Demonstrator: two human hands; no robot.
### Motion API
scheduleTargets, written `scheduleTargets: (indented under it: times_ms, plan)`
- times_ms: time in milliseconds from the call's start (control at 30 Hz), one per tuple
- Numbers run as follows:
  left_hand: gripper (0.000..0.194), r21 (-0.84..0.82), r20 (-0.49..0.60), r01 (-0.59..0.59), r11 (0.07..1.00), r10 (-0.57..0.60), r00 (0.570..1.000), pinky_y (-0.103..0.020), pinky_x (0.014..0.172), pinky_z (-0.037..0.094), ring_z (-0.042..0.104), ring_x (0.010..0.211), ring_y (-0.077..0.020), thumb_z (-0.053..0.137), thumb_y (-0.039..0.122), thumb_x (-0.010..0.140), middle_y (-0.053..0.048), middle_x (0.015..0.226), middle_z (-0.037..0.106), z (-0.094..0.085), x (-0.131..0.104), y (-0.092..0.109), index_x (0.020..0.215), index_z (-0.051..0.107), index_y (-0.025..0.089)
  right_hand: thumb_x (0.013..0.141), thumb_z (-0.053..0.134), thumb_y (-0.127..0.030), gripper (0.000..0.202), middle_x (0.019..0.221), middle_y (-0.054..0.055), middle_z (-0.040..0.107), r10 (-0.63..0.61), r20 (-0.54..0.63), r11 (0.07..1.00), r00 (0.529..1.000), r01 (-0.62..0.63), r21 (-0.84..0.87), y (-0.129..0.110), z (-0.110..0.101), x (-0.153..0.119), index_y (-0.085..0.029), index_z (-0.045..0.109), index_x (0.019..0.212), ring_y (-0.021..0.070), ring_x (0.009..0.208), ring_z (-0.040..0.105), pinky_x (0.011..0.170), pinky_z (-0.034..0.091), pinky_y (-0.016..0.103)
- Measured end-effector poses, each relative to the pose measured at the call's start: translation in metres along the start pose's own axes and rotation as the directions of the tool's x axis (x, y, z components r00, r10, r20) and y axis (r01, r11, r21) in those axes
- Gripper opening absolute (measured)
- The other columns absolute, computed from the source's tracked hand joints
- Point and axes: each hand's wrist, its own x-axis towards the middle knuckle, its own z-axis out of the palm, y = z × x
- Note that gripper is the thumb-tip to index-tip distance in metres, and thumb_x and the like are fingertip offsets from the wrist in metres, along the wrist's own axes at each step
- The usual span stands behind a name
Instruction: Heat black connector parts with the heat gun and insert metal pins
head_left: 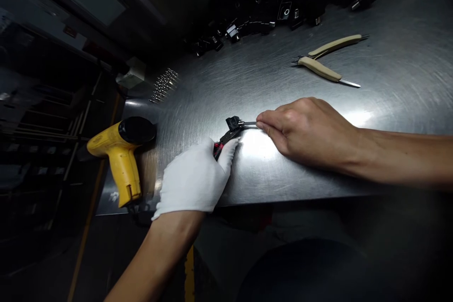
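My left hand [196, 174], in a white glove, is closed around a tool with red and black handles [218, 149]. Beyond its fingertips the dark end of the tool meets a small black part [232, 123] just above the metal table. My bare right hand [304, 127] pinches a thin metal rod [249, 123], whose left end touches the black part. Whether the rod is fixed in the part, I cannot tell. The palm side of both hands is hidden.
On the metal table [399, 99] lie tan-handled pliers [323, 59] at the back right and small metal pieces [164, 86] at the back left. A yellow heat gun [122, 158] rests at the left edge. Black parts [255, 23] are heaped along the back.
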Motion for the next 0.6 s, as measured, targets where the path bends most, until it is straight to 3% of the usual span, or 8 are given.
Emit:
scheduleTargets:
  times_ms: [200,400,600]
  plan:
    - [0.074,0.014,-0.025,-0.018,1.0,0.019,1.0,-0.037,0.056,0.041,0.069,0.072,-0.0344,0.016,0.076,0.093,-0.013,0.078,0.072,0.0,-0.006,0.005,0.091,0.066,0.022,0.101,0.046,-0.023,0.028,0.066,0.004,0.065,-0.001,-0.012,0.999,1.0,0.0,-0.044,-0.002,0.001,-0.003,-0.017,0.071,0.091,0.016,0.058,0.052,0.053,0.027,0.031]
    - [0.078,-0.02,-0.032,0.058,0.998,-0.058,0.998,-0.039,0.059,0.045,0.068,0.07,-0.0341,0.013,0.078,0.091,-0.014,0.077,0.072,0.004,-0.008,0.014,0.094,0.068,0.022,0.101,0.045,-0.024,0.03,0.066,0.006,0.064,0.011,-0.03,0.996,0.999,-0.014,-0.093,-0.006,0.002,-0.004,-0.016,0.071,0.089,0.0169,0.056,0.052,0.051,0.022,0.032]
    - [0.078,-0.033,-0.046,0.05,0.998,-0.052,0.998,-0.038,0.057,0.041,0.068,0.068,-0.0334,0.013,0.079,0.091,-0.014,0.077,0.072,0.005,-0.011,0.017,0.091,0.066,0.022,0.102,0.043,-0.025,0.032,0.065,0.006,0.063,-0.015,-0.019,0.997,1.0,0.014,-0.08,-0.003,-0.002,-0.006,-0.014,0.071,0.088,0.0161,0.055,0.05,0.052,0.027,0.032]
